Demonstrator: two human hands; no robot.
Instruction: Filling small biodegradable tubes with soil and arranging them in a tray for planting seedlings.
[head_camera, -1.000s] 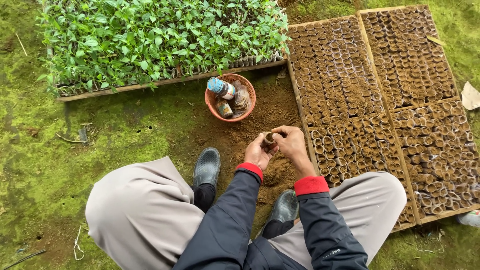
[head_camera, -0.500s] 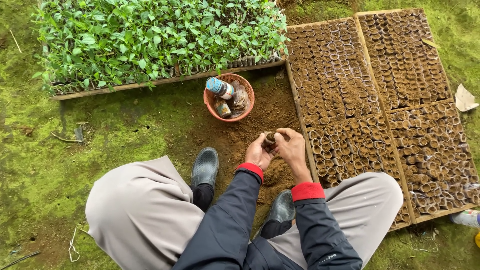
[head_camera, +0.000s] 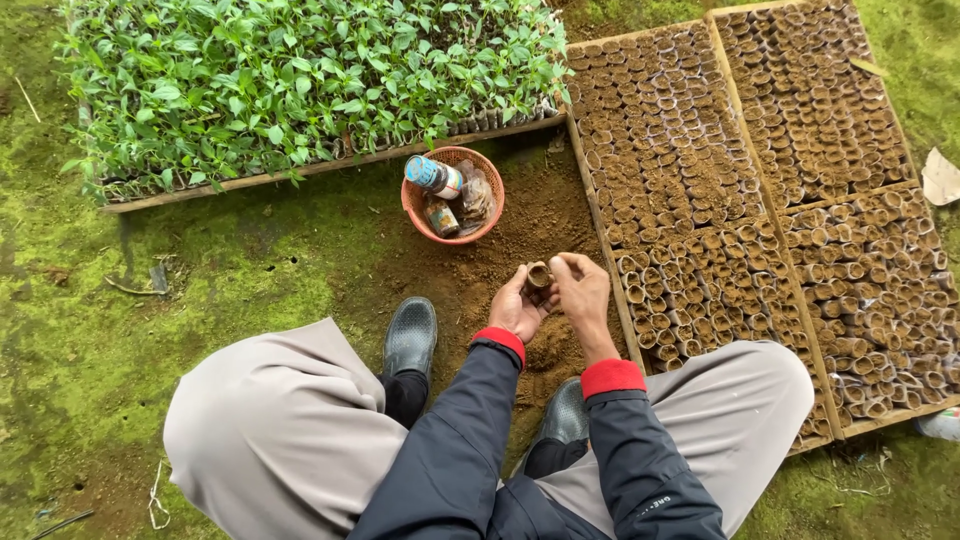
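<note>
The person crouches over a patch of loose soil, both hands raised just above it: the left hand cups a small soil-filled paper pot, opening up and long axis upright, while the right hand closes its fingers on the pot's rim from the right. Just beyond lies an orange bowl holding a can and bags. To the right are wooden trays of filled pots, with a bed of green seedlings farthest off.

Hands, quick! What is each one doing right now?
Left hand: closed around a small soil-filled pot, holding it.
Right hand: fingers curled onto the same small soil-filled pot, gripping it too.
</note>
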